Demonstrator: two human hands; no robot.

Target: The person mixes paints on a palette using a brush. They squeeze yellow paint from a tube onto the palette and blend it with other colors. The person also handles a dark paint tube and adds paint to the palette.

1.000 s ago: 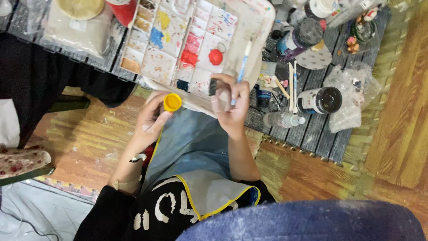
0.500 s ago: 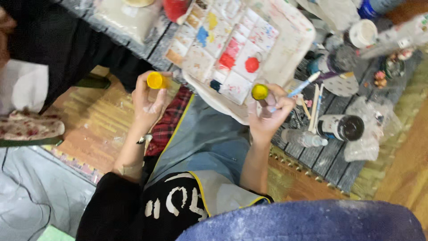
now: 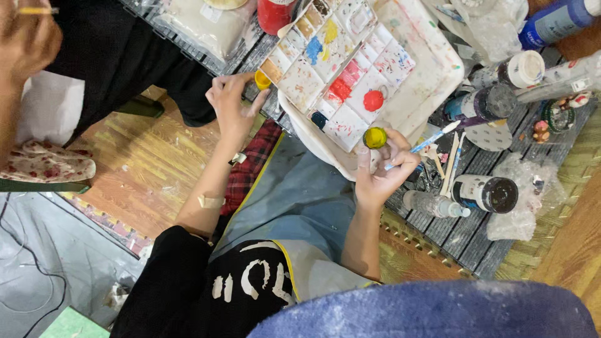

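My left hand (image 3: 230, 103) pinched the yellow cap (image 3: 262, 81), already off; my right hand (image 3: 383, 169) gripped the opened paint bottle (image 3: 375, 139) and brush (image 3: 423, 144), nothing poured yet.

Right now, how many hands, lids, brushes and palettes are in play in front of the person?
Hands: 2, the left hand and the right hand
Yellow cap in the left hand: 1
Small jar of yellow paint in the right hand: 1
Blue-handled brush in the right hand: 1
White palette: 1
Total: 6
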